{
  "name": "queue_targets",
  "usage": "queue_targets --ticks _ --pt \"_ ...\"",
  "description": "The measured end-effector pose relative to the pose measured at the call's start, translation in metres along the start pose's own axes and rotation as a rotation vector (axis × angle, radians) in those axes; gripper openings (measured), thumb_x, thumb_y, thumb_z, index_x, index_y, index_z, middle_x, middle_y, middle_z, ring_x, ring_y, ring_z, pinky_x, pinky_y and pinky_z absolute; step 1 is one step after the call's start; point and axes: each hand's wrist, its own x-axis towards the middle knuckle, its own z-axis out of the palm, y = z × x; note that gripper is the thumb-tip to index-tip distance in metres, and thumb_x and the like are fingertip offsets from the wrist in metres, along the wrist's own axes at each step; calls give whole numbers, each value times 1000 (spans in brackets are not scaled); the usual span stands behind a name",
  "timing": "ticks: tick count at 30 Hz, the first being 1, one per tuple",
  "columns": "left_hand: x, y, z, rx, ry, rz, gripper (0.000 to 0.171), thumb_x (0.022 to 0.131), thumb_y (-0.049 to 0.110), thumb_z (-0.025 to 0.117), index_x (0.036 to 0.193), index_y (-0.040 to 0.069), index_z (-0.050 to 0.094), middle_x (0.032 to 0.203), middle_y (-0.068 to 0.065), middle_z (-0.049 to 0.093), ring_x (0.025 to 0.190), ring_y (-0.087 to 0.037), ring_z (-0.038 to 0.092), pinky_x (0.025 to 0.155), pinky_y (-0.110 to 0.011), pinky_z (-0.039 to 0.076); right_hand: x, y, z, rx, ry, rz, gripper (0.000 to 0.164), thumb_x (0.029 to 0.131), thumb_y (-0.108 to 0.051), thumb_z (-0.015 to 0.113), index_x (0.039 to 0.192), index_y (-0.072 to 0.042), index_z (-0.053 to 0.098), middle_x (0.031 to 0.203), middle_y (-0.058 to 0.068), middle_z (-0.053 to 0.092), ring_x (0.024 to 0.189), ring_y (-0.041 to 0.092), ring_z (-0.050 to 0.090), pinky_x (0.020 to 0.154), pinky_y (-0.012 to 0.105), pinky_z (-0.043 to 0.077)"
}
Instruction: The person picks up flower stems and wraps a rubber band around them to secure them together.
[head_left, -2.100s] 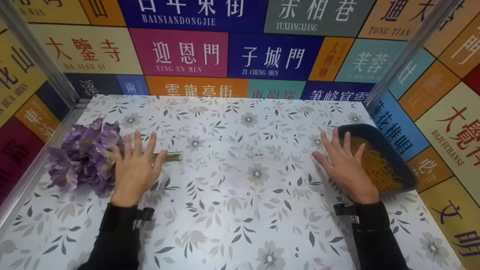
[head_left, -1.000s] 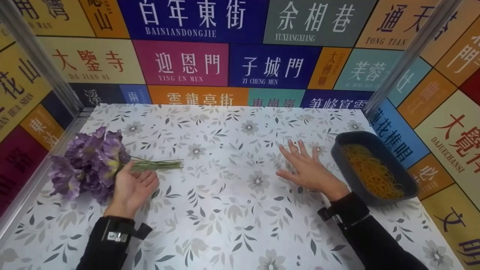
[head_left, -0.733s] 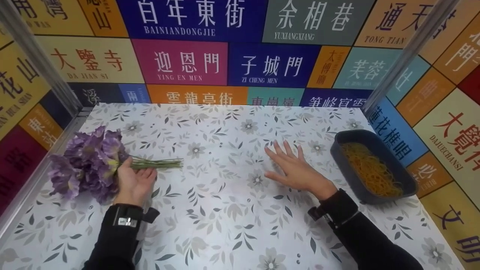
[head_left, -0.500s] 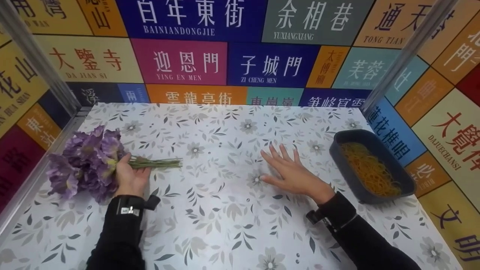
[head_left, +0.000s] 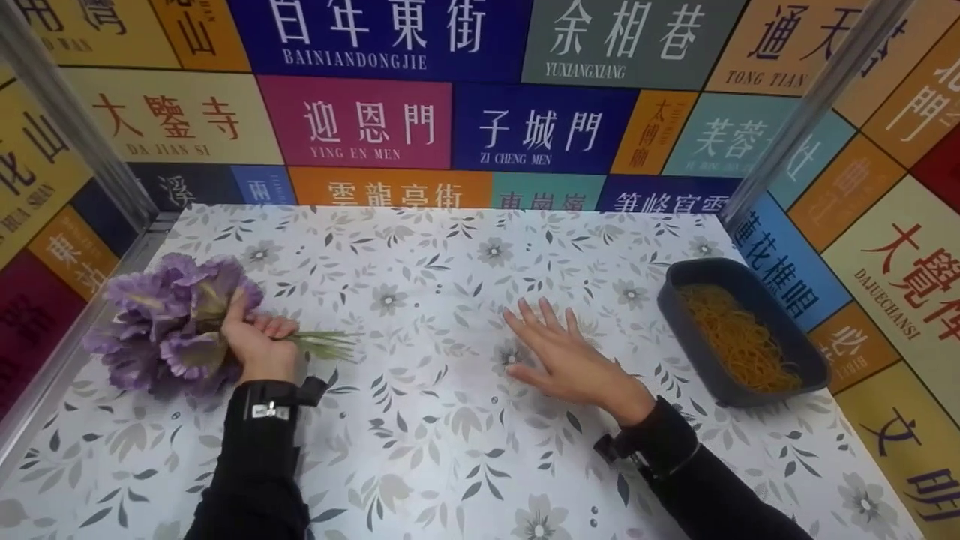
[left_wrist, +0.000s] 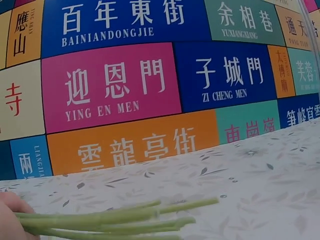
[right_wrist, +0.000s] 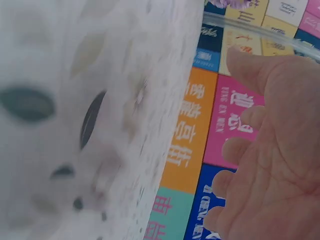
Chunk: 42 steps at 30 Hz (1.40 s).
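Note:
My left hand (head_left: 261, 341) grips a bunch of purple artificial flowers (head_left: 161, 319) by the stems, just below the blooms, at the left of the table. Fingers curl round the stems, whose bare ends (head_left: 330, 345) poke out to the right. In the left wrist view, green stems (left_wrist: 115, 220) extend from the hand's edge (left_wrist: 12, 215). Over the middle of the table, my right hand (head_left: 566, 360) is spread with straight fingers and holds nothing. Its palm (right_wrist: 280, 145) shows in the right wrist view, with a bit of purple petal (right_wrist: 237, 4) at the top.
A dark grey rectangular tub (head_left: 686, 345) with orange-brown noodle-like strands (head_left: 739, 337) stands on the right of the table. A white cloth with leaf and flower print (head_left: 435, 420) covers the tabletop. Colourful panels with writing (head_left: 360, 120) and metal posts (head_left: 810, 112) enclose the back and sides.
My left hand turned palm up, slid under the stems and closed round them; the blooms have shifted and turned. My right hand moved left, away from the tub, to the middle of the table.

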Motion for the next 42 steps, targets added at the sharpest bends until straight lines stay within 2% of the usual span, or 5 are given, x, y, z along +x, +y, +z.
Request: queue_targets --ticks 14,21,26,29,42 --pt "-50 -107 0 -51 -370 187 51 99 23 46 49 17 33 41 6 30 35 -7 20 33 -20 15 23 -87 14 -3 86 -12 111 81 -63 70 158 -3 17 166 18 2 155 38 5 125 59 6" --pt "-77 -158 -3 36 -538 96 52 101 22 35 49 19 29 41 7 24 40 -7 10 34 -19 11 26 -95 25 -105 125 56 108 75 -56 79 156 -4 30 164 20 21 152 41 22 125 61 12" --pt "-86 -174 -6 41 -546 -20 50 99 21 33 49 19 28 42 7 22 40 -7 10 35 -18 11 29 -99 34 -183 278 72 53 81 -45 79 115 -7 66 115 13 73 98 32 71 91 49 56" --pt "-87 -177 -9 47 -525 -66 51 99 21 33 49 18 28 41 7 23 39 -6 12 34 -18 12 29 -102 40 -275 383 64 31 83 -39 76 77 -12 63 67 3 65 56 23 60 50 37 49" --pt "-82 -172 -8 145 -435 -180 52 98 17 36 46 19 31 37 8 30 32 -4 23 30 -16 18 26 -94 43 -378 351 13 29 86 -28 72 63 -12 62 51 0 52 44 18 45 39 31 36"
